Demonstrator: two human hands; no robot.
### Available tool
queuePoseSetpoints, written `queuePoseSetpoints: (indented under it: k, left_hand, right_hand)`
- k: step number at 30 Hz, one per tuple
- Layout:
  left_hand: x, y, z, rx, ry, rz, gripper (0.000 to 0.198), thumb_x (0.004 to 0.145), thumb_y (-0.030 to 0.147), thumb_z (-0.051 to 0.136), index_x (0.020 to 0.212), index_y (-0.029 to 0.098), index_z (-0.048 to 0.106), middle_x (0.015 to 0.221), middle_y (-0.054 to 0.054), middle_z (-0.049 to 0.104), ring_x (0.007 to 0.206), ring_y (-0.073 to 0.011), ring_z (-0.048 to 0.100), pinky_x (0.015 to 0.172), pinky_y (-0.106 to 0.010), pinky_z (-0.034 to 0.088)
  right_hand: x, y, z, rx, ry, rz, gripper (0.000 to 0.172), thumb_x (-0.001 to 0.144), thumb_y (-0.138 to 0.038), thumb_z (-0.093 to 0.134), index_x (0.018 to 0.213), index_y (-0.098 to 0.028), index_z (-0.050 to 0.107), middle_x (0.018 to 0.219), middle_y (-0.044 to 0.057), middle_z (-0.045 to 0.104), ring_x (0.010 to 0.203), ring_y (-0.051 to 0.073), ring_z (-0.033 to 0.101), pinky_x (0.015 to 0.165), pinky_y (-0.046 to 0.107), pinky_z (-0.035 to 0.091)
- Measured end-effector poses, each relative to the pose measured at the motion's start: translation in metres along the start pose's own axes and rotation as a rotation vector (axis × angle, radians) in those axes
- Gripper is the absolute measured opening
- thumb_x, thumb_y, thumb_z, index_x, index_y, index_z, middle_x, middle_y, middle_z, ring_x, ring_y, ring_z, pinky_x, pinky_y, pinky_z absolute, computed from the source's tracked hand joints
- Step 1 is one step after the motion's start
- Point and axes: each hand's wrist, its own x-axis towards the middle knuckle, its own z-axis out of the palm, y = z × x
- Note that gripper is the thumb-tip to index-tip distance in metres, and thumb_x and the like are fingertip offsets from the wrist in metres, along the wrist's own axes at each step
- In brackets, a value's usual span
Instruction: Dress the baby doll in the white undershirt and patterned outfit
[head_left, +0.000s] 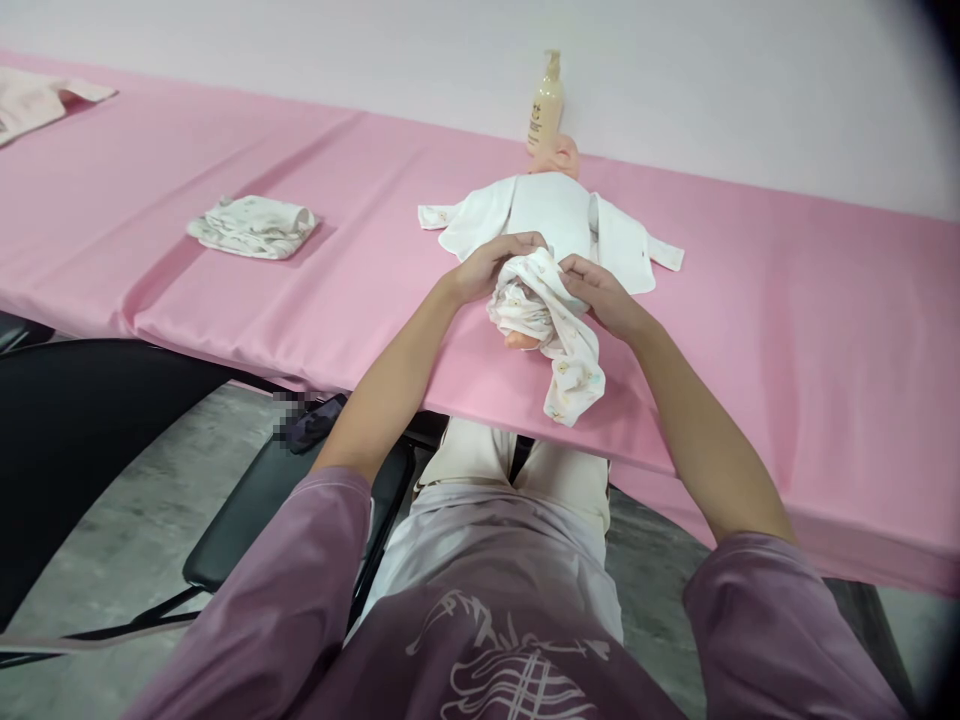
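A baby doll (561, 157) lies on its back on the pink-covered table, head toward the wall. A white baby shirt (480, 212) is spread open beneath it, sleeves out to both sides. White printed baby pants (541, 290) are bunched around the doll's lower end, and one leg hangs loose toward me. A bit of the doll's foot shows below the cloth. My left hand (491, 265) grips the upper left edge of the pants, its fingertips partly hidden behind the cloth. On the right side, my right hand (600, 292) pinches the same fabric.
A lotion pump bottle (546, 108) stands behind the doll's head by the wall. Folded printed cloth (255, 228) lies to the left on the pink tablecloth (375, 290). Another pale garment (41, 100) is at the far left. Black chairs (247, 520) stand below the table's front edge.
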Motion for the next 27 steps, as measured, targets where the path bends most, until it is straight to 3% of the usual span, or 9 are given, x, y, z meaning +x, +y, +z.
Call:
queuePoseSetpoints:
  k: [3,5,9,12,17,20,24,27]
  left_hand:
    - [0.0,-0.001,0.0,-0.076,-0.074,-0.023,0.059,0.106,0.082,0.063,0.099,0.024,0.071,0.079,-0.009,0.071,0.079,-0.0342,0.081,0.073,-0.053,0.07]
    - [-0.001,-0.002,0.001,-0.112,-0.114,-0.021,0.062,0.101,0.085,0.071,0.098,0.023,0.072,0.079,-0.008,0.072,0.079,-0.0335,0.081,0.074,-0.051,0.069]
    - [-0.006,0.004,0.005,-0.048,-0.203,-0.009,0.075,0.085,0.092,0.094,0.1,0.02,0.079,0.097,-0.011,0.083,0.094,-0.0349,0.085,0.085,-0.048,0.071]
    - [-0.011,0.011,0.008,0.039,-0.267,-0.032,0.077,0.073,0.08,0.109,0.111,0.018,0.085,0.109,-0.012,0.088,0.103,-0.0378,0.087,0.09,-0.048,0.072]
    - [-0.012,0.013,0.008,-0.014,-0.165,-0.013,0.057,0.094,0.071,0.099,0.115,0.021,0.08,0.114,-0.011,0.086,0.118,-0.0385,0.086,0.104,-0.052,0.072]
    - [-0.009,0.008,0.007,0.004,-0.067,0.034,0.044,0.104,0.064,0.09,0.113,0.025,0.075,0.112,-0.009,0.081,0.116,-0.036,0.085,0.103,-0.053,0.073]
    - [-0.008,0.004,0.007,0.077,-0.011,0.049,0.034,0.109,0.058,0.084,0.114,0.026,0.074,0.111,-0.009,0.078,0.111,-0.0343,0.085,0.098,-0.053,0.072]
    - [-0.007,0.004,0.009,0.065,-0.002,0.022,0.03,0.107,0.053,0.082,0.113,0.024,0.075,0.106,-0.008,0.077,0.11,-0.0351,0.084,0.099,-0.054,0.072]
  right_hand:
    - [-0.002,0.001,-0.007,0.037,-0.068,0.054,0.076,0.08,-0.093,0.097,0.097,-0.026,0.065,0.088,0.002,0.065,0.079,0.021,0.06,0.073,0.034,0.05]
    - [-0.002,0.003,-0.009,0.087,-0.045,0.047,0.078,0.076,-0.091,0.101,0.096,-0.027,0.062,0.087,0.0,0.063,0.078,0.021,0.058,0.073,0.034,0.051]
    - [0.001,0.008,-0.001,0.147,0.098,-0.01,0.085,0.073,-0.099,0.097,0.102,-0.03,0.056,0.094,0.001,0.067,0.086,0.025,0.066,0.077,0.039,0.058]
    - [0.004,0.009,0.01,0.169,0.138,-0.021,0.089,0.071,-0.104,0.094,0.106,-0.032,0.056,0.1,0.002,0.07,0.093,0.028,0.071,0.082,0.042,0.063]
    - [0.004,0.005,0.01,0.151,0.076,-0.008,0.086,0.074,-0.103,0.093,0.102,-0.029,0.059,0.094,0.002,0.068,0.089,0.025,0.069,0.082,0.04,0.061]
    - [0.003,0.003,0.003,0.137,-0.032,0.022,0.081,0.078,-0.098,0.096,0.099,-0.026,0.066,0.088,0.001,0.066,0.084,0.023,0.065,0.08,0.037,0.057]
    - [0.003,0.005,-0.004,0.119,-0.076,0.04,0.078,0.077,-0.095,0.097,0.1,-0.023,0.076,0.092,0.005,0.074,0.091,0.027,0.07,0.081,0.038,0.059]
    - [0.002,0.007,-0.006,0.117,-0.078,0.033,0.079,0.079,-0.093,0.098,0.112,-0.023,0.082,0.103,0.008,0.082,0.099,0.03,0.076,0.083,0.04,0.063]
